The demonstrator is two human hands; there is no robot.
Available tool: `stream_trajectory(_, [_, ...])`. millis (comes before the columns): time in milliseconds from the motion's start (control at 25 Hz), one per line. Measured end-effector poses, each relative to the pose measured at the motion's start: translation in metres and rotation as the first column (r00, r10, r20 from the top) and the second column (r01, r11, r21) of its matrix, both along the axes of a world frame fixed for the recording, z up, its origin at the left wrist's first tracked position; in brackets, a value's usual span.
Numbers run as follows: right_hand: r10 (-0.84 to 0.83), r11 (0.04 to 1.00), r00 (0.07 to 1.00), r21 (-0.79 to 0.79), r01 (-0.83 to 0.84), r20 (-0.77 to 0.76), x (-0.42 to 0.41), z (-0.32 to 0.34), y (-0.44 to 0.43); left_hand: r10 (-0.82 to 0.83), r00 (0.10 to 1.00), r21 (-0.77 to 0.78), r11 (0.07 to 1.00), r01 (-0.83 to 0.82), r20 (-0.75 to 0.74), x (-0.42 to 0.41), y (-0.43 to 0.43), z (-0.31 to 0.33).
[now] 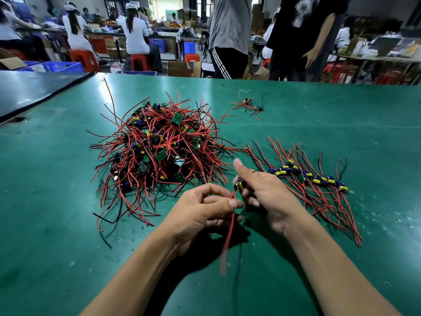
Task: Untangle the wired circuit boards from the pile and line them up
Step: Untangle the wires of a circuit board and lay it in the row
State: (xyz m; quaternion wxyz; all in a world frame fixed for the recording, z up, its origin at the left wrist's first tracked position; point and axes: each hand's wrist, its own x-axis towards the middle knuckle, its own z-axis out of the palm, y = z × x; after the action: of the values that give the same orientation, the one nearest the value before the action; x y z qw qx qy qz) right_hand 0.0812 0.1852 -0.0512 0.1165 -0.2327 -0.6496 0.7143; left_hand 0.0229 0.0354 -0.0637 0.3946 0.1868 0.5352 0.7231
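Observation:
A tangled pile (157, 147) of small green circuit boards with red and black wires lies on the green table (57, 201), left of centre. To the right, a row of lined-up boards (309, 176) lies with wires stretched out. My right hand (266, 192) grips one small board (239, 184) with yellow and blue parts. My left hand (202, 210) pinches that board's red wire (229, 233), which hangs down toward me.
A small cluster of two or three wired boards (249, 106) sits farther back on the table. A dark mat (34, 90) covers the far left corner. Beyond the table's far edge stand two people (230, 35) and seated workers at benches.

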Motion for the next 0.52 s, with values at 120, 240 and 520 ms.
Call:
stream_trajectory(120, [0.029,0.997,0.993,0.071,-0.021,-0.112,-0.002,-0.003,-0.003,-0.065,0.998,0.002,0.998,0.065,-0.008,0.0,-0.001,0.0])
stream_trajectory(240, [0.116,0.989,0.982,0.106,-0.1,-0.152,-0.002,-0.004,-0.007,-0.041,0.999,0.004,0.999,0.041,-0.034,0.0,0.001,-0.001])
stream_trajectory(520, [0.169,0.985,0.983,0.026,-0.168,-0.065,0.001,-0.005,-0.008,0.017,1.0,-0.006,1.0,-0.017,-0.011,-0.003,-0.001,-0.001])
